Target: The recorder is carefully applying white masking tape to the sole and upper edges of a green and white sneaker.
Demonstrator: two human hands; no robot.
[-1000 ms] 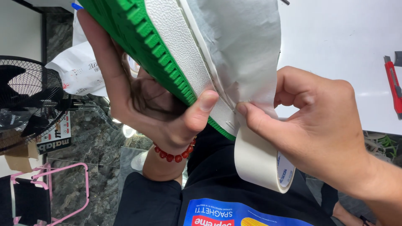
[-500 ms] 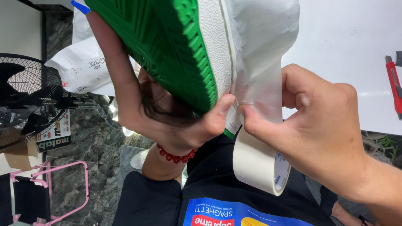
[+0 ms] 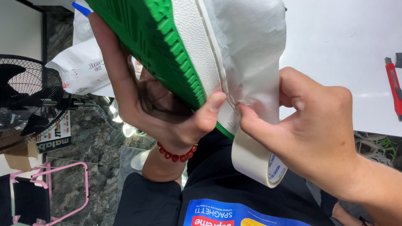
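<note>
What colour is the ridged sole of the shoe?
Bright green ridged rubber sole, seen in the head view.

A green-soled white sneaker wrapped in pale masking paper [image 3: 201, 50] fills the upper centre, leaving only a narrow gap between the left hand [image 3: 167, 104] and right hand [image 3: 310, 129], with a cream roll of masking tape [image 3: 255, 159] hanging just below. To the right, the white tabletop [image 3: 343, 46] lies open up to a red utility knife [image 3: 393, 92] at its edge. At left, a black floor fan [image 3: 25, 100] and a pink metal frame [image 3: 63, 188] crowd the dark stone floor.
</note>
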